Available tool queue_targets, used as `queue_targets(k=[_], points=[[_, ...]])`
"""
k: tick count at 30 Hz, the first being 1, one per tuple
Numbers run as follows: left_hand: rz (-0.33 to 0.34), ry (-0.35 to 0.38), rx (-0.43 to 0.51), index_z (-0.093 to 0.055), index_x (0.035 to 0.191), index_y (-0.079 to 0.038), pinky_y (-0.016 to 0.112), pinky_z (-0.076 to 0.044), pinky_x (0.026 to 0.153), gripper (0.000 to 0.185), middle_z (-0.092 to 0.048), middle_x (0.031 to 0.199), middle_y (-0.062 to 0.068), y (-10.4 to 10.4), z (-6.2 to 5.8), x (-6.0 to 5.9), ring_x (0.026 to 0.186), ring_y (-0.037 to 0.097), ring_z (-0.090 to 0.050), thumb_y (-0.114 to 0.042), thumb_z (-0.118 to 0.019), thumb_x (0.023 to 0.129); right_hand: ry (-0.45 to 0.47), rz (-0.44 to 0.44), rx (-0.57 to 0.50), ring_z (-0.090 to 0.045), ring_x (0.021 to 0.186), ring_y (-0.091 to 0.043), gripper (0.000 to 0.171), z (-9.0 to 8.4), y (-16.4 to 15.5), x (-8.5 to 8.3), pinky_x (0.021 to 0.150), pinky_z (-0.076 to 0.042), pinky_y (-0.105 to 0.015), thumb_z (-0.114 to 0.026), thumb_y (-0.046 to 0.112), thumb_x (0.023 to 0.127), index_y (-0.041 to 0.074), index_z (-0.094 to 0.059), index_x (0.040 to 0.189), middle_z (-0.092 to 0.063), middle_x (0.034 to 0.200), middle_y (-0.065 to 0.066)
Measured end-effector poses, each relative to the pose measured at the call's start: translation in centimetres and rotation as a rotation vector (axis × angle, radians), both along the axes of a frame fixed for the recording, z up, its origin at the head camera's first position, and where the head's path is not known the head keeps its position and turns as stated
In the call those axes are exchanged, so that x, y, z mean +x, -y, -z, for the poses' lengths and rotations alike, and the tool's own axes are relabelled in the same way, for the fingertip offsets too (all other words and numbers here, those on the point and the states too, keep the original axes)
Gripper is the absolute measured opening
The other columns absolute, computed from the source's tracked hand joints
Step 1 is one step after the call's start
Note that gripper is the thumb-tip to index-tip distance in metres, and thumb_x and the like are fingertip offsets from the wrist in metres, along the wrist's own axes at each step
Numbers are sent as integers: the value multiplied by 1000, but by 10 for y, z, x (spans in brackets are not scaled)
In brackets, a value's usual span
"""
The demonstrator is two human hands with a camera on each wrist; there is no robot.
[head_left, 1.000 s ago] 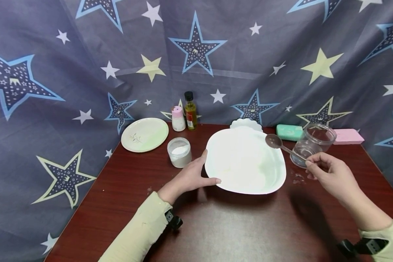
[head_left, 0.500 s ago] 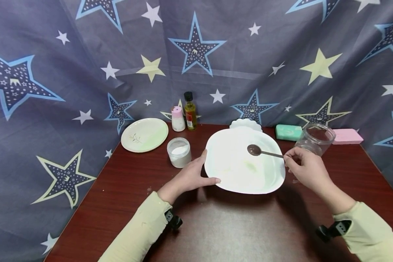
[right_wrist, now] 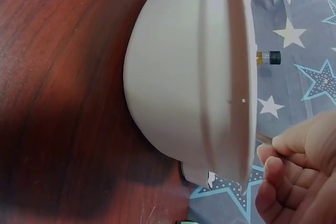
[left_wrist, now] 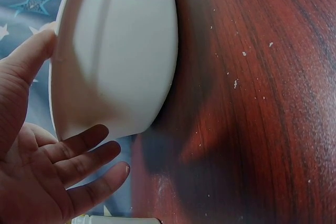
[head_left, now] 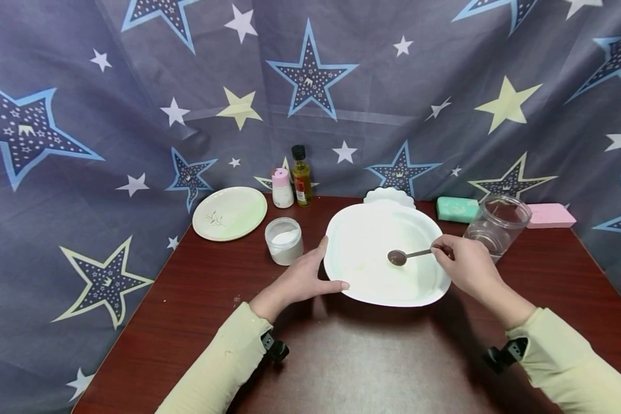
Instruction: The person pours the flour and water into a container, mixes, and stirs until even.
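Observation:
A white, rounded-square bowl (head_left: 362, 241) stands in the middle of the dark red table (head_left: 372, 356). My left hand (head_left: 300, 280) holds its left side, with the thumb on the rim and the fingers lower along the edge. The left wrist view shows that hand (left_wrist: 37, 166) against the bowl's outer wall (left_wrist: 115, 51). My right hand (head_left: 466, 267) pinches the handle of a brown spoon (head_left: 397, 257), whose head is down inside the bowl. In the right wrist view, the curled fingers (right_wrist: 299, 177) sit just beyond the bowl's rim (right_wrist: 178, 77).
A glass jar (head_left: 497, 227) stands right of the bowl, with green (head_left: 457, 209) and pink (head_left: 550, 215) blocks behind it. On the left are a small jar of white powder (head_left: 284, 240), a pale plate (head_left: 230, 213), a pink-capped shaker (head_left: 282, 188) and an oil bottle (head_left: 301, 175). A star-printed curtain closes off the back and sides.
My right hand has carried the spoon from beside the glass jar leftward and down into the bowl. The left hand has stayed on the bowl.

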State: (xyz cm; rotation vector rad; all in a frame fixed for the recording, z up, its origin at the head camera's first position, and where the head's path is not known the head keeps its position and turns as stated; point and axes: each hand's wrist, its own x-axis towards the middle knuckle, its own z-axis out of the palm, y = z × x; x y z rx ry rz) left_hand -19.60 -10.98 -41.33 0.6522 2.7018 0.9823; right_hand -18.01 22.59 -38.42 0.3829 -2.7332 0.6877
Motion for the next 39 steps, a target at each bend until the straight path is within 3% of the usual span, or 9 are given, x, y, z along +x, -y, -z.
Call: queue_targets(k=[10, 20, 27, 39], points=[[5, -2, -2, -10, 157, -9, 39, -34, 109, 113, -27, 158, 9, 0, 0, 0, 139, 20, -35, -55, -76, 78, 110, -54, 35, -52, 62, -15, 10, -7, 4, 2, 60, -41, -35, -64, 7, 89, 6, -73, 88, -64, 69, 3], [9, -16, 7, -10, 157, -9, 39, -35, 108, 114, -29, 157, 10, 0, -1, 0, 138, 20, -36, -55, -76, 78, 250, -126, -21, -49, 60, -11, 11, -10, 22, 2, 58, -39, -29, -64, 7, 89, 8, -73, 83, -60, 65, 8], [-1, -4, -7, -10, 157, -8, 39, -35, 108, 114, -29, 157, 11, -1, -2, 1, 138, 21, -36, -56, -76, 77, 249, -131, -52, -50, 58, -10, 12, -6, 37, -3, 58, -39, -29, -64, 8, 91, 8, -73, 83, -63, 64, 8], [10, -42, -18, -12, 156, -5, 40, -35, 108, 113, -30, 156, 15, -1, -1, 1, 137, 24, -37, -54, -76, 78, 161, -140, -122, -57, 63, -9, 11, 5, 61, -13, 59, -42, -29, -66, 7, 90, 7, -75, 84, -69, 68, 5]])
